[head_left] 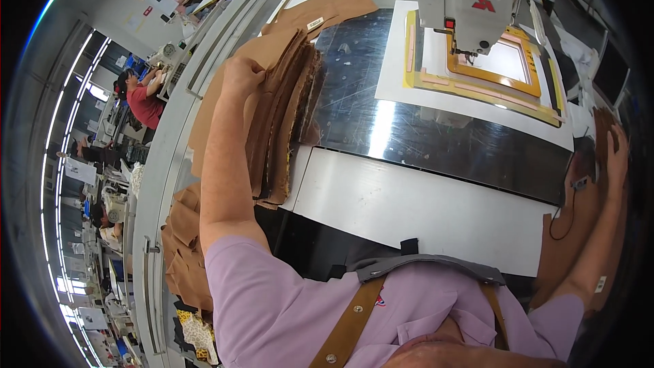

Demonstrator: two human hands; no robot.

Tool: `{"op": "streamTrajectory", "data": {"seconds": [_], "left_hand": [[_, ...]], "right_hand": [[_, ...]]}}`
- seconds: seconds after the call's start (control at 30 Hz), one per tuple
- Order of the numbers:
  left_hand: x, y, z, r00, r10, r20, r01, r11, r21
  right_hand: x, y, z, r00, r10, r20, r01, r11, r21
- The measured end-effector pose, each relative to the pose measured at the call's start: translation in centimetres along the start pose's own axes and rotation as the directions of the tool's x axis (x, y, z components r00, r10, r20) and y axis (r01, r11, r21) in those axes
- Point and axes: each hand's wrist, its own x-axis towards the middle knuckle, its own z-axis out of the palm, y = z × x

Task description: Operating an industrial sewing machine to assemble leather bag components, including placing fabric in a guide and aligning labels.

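Note:
At the upper left, my left hand (243, 78) pinches the edge of a brown fabric piece (267, 51) on top of a thick pile. Below it the stacked brown pieces (269, 140) show their layered, slightly frayed edges. Far to the right, my right hand (617, 153) lies with its fingers apart against a brown panel (584, 225) that hangs at the table's side. Its contact with the panel is hard to make out near the picture's dark rim.
A sewing machine head (470, 7) stands over an orange clamp frame (528, 85) and a white template sheet (390, 71) on a shiny metal plate (436, 146). Crumpled brown pieces (184, 238) lie at the lower left. A person in red (143, 102) sits farther off.

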Motion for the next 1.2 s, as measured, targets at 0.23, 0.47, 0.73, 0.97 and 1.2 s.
{"op": "streamTrajectory", "data": {"seconds": [0.23,0.47,0.73,0.97,1.2], "left_hand": [[0.4,-4.5,0.6,0.921,-0.387,-0.035,0.375,0.908,-0.188],[0.1,-1.5,1.1,0.995,-0.097,-0.034,0.090,0.981,-0.169],[0.5,-3.3,0.8,0.975,-0.211,-0.066,0.207,0.976,-0.066],[1.0,-2.4,1.9,0.997,-0.054,-0.048,0.043,0.978,-0.202],[1.1,-1.8,0.9,0.990,-0.092,-0.112,0.089,0.996,-0.030]], "right_hand": [[-0.6,-19.7,-5.6,0.989,-0.113,0.097,0.067,0.918,0.392],[-3.3,-31.5,-7.9,0.927,-0.324,0.189,0.132,0.755,0.643],[-5.5,-37.1,-9.1,0.867,-0.452,0.210,0.185,0.682,0.707],[-6.7,-36.5,-8.2,0.861,-0.470,0.192,0.204,0.666,0.718],[-7.1,-37.5,-7.5,0.858,-0.479,0.183,0.209,0.653,0.728]]}}
